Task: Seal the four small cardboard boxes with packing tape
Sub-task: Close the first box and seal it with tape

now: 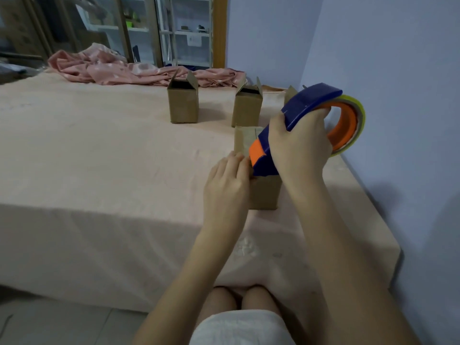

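A small cardboard box (263, 192) stands closed on the pink bed (99, 158) near its front right. My right hand (298, 145) grips a blue and orange tape dispenser (311, 105) with a clear tape roll (358, 125); the dispenser's nose lies on the box's top front edge. My left hand (226, 185) rests on the box's left front side, fingertips at the top edge beside the dispenser. Two more boxes (183, 103) (247, 108) stand farther back with flaps open. A further box (290, 94) shows only a corner behind the dispenser.
A crumpled pink blanket (112, 68) lies along the far edge of the bed. A blue wall (398, 70) runs close along the bed's right side. Glass doors and shelves stand behind the bed. My knees (239, 297) press against the front edge.
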Tool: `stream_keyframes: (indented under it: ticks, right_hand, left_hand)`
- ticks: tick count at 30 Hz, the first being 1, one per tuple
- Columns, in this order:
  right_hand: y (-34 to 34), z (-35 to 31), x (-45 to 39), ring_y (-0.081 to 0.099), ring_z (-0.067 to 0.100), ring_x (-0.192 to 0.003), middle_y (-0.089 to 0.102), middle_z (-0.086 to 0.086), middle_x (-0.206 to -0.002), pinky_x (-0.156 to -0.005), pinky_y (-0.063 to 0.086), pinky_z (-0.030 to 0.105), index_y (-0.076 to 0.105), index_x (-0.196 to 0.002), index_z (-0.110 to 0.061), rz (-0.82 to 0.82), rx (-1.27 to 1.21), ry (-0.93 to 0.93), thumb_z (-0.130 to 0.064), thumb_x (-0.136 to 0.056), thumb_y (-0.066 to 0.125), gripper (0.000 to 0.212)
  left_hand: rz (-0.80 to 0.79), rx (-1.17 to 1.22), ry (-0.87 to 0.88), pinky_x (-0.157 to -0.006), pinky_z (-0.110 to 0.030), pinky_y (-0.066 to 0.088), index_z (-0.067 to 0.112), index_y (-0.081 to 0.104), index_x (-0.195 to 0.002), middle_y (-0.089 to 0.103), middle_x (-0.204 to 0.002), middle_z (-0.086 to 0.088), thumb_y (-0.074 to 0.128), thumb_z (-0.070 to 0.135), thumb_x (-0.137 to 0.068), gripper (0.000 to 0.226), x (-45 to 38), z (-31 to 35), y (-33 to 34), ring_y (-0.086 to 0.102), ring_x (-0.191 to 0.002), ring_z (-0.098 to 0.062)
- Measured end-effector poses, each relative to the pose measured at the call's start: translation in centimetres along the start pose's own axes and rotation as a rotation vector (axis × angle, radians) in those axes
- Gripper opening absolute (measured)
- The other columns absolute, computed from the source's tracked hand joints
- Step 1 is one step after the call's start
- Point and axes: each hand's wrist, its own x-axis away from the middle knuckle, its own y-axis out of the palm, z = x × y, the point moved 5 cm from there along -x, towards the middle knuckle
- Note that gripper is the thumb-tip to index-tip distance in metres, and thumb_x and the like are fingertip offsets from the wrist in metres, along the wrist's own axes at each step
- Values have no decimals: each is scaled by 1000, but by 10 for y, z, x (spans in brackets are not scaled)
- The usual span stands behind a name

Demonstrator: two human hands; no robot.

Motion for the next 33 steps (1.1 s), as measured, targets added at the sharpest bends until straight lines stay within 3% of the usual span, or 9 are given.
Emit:
stream_keyframes:
  ticks: [2,6,9,12,18,24,28,33]
  right_hand:
    - [-1,0,1,46,8,-80,44,-7,-95,-65,43,20,41,-120,-10,1,-23,-12,-31,-88,59,42]
    - [-2,0,-1,47,8,-80,44,-7,-94,-63,40,17,44,-118,-8,29,-58,-43,-29,-87,60,41]
    - [-5,6,-4,48,9,-79,52,-3,-97,-62,42,18,44,-118,-7,46,-107,-30,-27,-87,60,40]
    - [-6,10,-7,51,9,-83,59,4,-106,-66,46,23,43,-118,-8,24,-120,-20,-28,-88,59,40]
    - [-11,24,-14,57,11,-87,54,-6,-100,-66,48,18,43,-119,-12,-12,-254,99,-25,-87,61,40]
    - [-24,49,-22,61,9,-71,60,-3,-81,-58,46,20,53,-106,-2,52,-449,268,-19,-84,59,28]
    - [-32,53,-31,62,8,-74,62,-3,-86,-56,46,13,53,-110,-2,44,-435,219,-19,-83,59,33]
    - [-25,50,-24,60,14,-93,61,4,-110,-73,54,27,43,-122,-8,12,-248,159,-26,-86,61,44]
  left_hand:
    - [-14,-32,58,-77,-37,54,-3,68,-83,69,-83,-17,82,8,-70,22,-3,-2,-3,68,-88,-34]
    - [-58,-110,136,-55,-29,47,1,63,-68,60,-64,-11,83,9,-67,22,-12,-1,-6,59,-58,-26]
    - [-67,-175,204,-49,-27,43,5,59,-61,55,-57,-9,84,5,-62,26,-16,4,-7,55,-50,-24]
    - [-85,-227,231,-50,-26,45,6,60,-62,56,-57,-7,86,6,-59,26,-17,8,-7,55,-50,-22]
    - [-104,-262,240,-49,-26,45,7,61,-63,58,-59,-7,87,12,-62,26,-16,10,-6,56,-51,-20]
    - [-127,-269,218,-51,-28,45,7,59,-63,57,-60,-7,81,13,-70,23,-16,9,-5,56,-53,-22]
    - [-147,-236,202,-52,-28,45,6,60,-64,58,-62,-8,80,15,-71,24,-16,9,-4,58,-55,-23]
    - [-143,-234,186,-51,-28,44,6,60,-66,58,-64,-8,81,15,-69,23,-16,9,-5,58,-56,-23]
